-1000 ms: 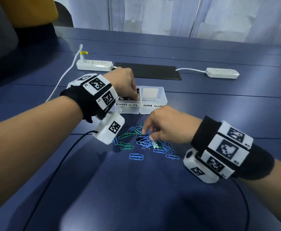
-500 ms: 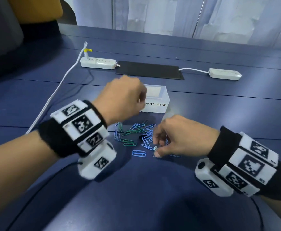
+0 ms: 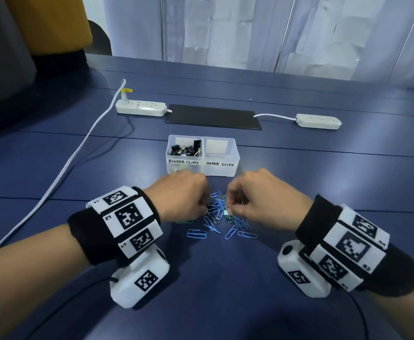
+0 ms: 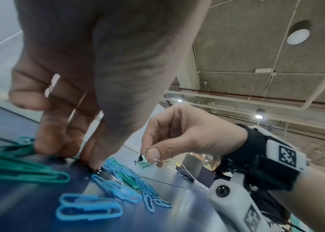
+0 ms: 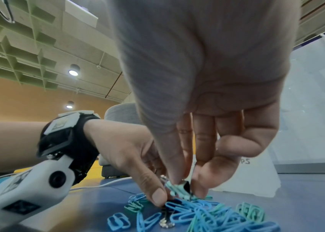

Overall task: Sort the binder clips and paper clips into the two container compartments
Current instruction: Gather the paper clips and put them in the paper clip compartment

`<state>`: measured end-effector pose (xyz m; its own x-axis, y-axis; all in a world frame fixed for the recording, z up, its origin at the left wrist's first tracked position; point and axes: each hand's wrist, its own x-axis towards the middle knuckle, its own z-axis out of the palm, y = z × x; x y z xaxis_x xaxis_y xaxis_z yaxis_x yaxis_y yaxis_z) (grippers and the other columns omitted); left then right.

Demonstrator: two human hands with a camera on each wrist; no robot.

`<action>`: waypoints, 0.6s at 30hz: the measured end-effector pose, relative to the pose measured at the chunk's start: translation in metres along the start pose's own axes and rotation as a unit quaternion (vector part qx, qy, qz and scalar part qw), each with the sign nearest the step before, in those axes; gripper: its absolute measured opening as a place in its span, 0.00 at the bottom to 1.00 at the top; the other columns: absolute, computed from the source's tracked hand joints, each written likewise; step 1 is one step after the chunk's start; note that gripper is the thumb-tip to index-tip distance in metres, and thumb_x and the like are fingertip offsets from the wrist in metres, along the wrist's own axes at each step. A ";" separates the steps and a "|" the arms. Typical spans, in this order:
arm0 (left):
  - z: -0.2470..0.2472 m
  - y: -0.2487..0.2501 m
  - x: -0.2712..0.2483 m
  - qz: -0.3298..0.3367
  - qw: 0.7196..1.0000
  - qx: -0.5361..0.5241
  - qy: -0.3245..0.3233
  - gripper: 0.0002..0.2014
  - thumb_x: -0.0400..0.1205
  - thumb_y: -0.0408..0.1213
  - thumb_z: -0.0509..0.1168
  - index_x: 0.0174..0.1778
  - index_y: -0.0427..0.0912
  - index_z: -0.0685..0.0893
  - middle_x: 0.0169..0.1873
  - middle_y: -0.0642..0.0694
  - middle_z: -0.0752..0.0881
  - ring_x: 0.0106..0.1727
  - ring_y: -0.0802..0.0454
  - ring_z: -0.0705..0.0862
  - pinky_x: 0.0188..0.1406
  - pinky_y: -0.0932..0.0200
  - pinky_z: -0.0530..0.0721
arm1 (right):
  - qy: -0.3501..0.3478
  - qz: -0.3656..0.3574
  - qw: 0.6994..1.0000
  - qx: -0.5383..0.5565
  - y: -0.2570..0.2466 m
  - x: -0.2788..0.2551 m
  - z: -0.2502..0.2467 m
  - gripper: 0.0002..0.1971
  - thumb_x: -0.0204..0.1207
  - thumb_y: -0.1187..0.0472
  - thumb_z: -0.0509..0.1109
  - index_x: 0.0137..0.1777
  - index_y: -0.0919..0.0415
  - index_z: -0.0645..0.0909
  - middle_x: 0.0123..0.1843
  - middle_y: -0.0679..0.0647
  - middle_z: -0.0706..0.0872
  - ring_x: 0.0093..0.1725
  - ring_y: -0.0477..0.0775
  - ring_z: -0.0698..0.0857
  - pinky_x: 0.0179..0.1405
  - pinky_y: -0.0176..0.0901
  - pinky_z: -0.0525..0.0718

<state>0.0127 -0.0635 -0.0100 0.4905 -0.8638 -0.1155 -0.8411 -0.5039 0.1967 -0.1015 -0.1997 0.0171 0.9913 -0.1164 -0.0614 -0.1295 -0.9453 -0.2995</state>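
Note:
The clear two-part container stands beyond the pile. Its left part, labelled BINDER CLIPS, holds several black binder clips. The right part, labelled PAPER CLIPS, shows no clips. Blue and green paper clips lie loose in front of it. My right hand pinches a mint binder clip just above the pile, and it also shows from the left wrist. My left hand reaches down into the pile, thumb and fingertip closed on a black binder clip that lies on the table.
Two white power strips and a flat black pad lie behind the container. A white cable runs down the table's left side. Black wrist-camera cords trail toward me.
My left hand came back from the binder clips compartment down to the pile. My right hand drew back from the pile's left side and now pinches the mint binder clip.

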 end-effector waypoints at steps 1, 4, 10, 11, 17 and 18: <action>0.001 0.001 0.000 0.002 1.000 0.002 0.003 0.09 0.73 0.44 0.66 0.47 0.52 0.88 0.45 0.50 0.89 0.50 0.45 0.85 0.45 0.52 0.84 | 0.003 0.003 1.000 0.002 0.001 0.000 0.000 0.03 0.69 0.60 0.70 0.37 0.54 0.85 0.29 0.44 0.85 0.32 0.41 0.82 0.40 0.49 0.87; 0.001 0.005 0.002 0.007 1.000 0.016 0.012 0.10 0.74 0.44 0.67 0.49 0.52 0.88 0.47 0.49 0.89 0.51 0.45 0.85 0.41 0.57 0.80 | 0.016 0.007 1.000 0.005 0.005 0.000 -0.002 0.02 0.69 0.58 0.71 0.36 0.52 0.84 0.26 0.42 0.82 0.31 0.39 0.80 0.42 0.51 0.87; 0.002 0.008 0.003 -0.013 1.000 -0.005 0.008 0.07 0.74 0.39 0.67 0.46 0.48 0.88 0.44 0.46 0.89 0.50 0.43 0.85 0.47 0.51 0.85 | 0.041 0.015 0.999 0.021 0.010 0.001 -0.002 0.03 0.69 0.58 0.71 0.35 0.52 0.84 0.29 0.44 0.85 0.34 0.41 0.84 0.43 0.52 0.88; 0.002 0.008 0.003 -0.016 1.000 -0.012 0.004 0.07 0.74 0.39 0.67 0.45 0.47 0.88 0.43 0.46 0.89 0.49 0.43 0.85 0.46 0.52 0.85 | 0.040 0.016 0.999 0.023 0.010 0.001 -0.002 0.03 0.69 0.58 0.71 0.35 0.52 0.84 0.29 0.44 0.86 0.34 0.41 0.84 0.43 0.52 0.88; -0.002 0.007 0.000 -0.040 0.998 -0.044 0.005 0.07 0.74 0.39 0.68 0.44 0.49 0.89 0.44 0.49 0.88 0.49 0.47 0.85 0.45 0.56 0.83 | 0.040 0.020 0.998 0.033 0.011 0.001 0.000 0.03 0.69 0.57 0.72 0.36 0.54 0.85 0.30 0.44 0.87 0.36 0.42 0.84 0.43 0.51 0.88; -0.003 0.007 -0.001 -0.046 0.998 -0.047 0.014 0.07 0.73 0.39 0.68 0.45 0.50 0.89 0.44 0.49 0.88 0.49 0.46 0.85 0.45 0.55 0.83 | 0.041 0.021 0.998 0.036 0.011 0.001 -0.001 0.03 0.69 0.57 0.72 0.36 0.54 0.85 0.30 0.44 0.87 0.35 0.42 0.84 0.43 0.51 0.88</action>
<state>0.0069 -0.0667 -0.0059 0.5727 -0.8123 -0.1099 -0.7671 -0.5784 0.2776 -0.1020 -0.2108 0.0145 0.9832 -0.1825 0.0014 -0.1693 -0.9148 -0.3667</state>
